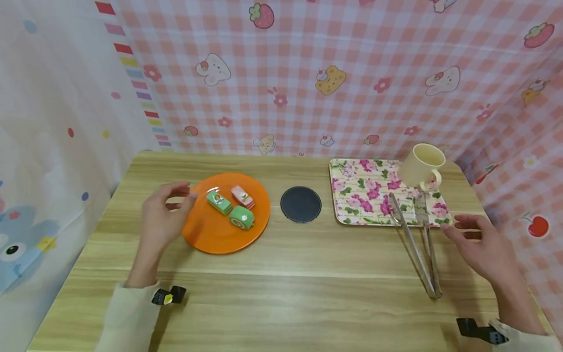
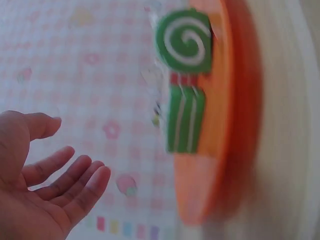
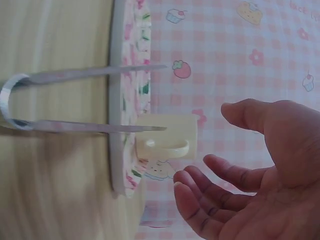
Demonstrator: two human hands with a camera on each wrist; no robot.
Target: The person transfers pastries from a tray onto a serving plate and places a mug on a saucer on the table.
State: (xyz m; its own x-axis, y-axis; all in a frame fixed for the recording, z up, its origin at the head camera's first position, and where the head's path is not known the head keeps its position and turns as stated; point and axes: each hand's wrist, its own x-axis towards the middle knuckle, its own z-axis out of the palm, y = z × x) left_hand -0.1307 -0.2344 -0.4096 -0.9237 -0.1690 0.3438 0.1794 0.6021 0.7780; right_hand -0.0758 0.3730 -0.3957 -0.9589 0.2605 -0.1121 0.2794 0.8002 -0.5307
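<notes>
My left hand [image 1: 164,215] hovers at the left rim of an orange plate [image 1: 211,239], fingers loosely bent and nothing held. On that plate lie a green cake slice [image 1: 219,202], a pink cake slice [image 1: 243,196] and a green swirl roll [image 1: 241,218], which shows its white spiral in the left wrist view. To the right, my right hand [image 1: 484,249] holds nothing, its fingers relaxed near the corner of a floral tray [image 1: 352,215]. Metal tongs [image 1: 418,249] rest with their tips on the tray and their bend on the table. A cream mug [image 1: 415,166] stands on the tray's back right.
Between plate and tray sits a dark round disc [image 1: 301,204] on the wooden table [image 1: 281,303]. A pink checked curtain [image 1: 286,73] hangs along the back and right side, and a white patterned curtain [image 1: 57,122] on the left.
</notes>
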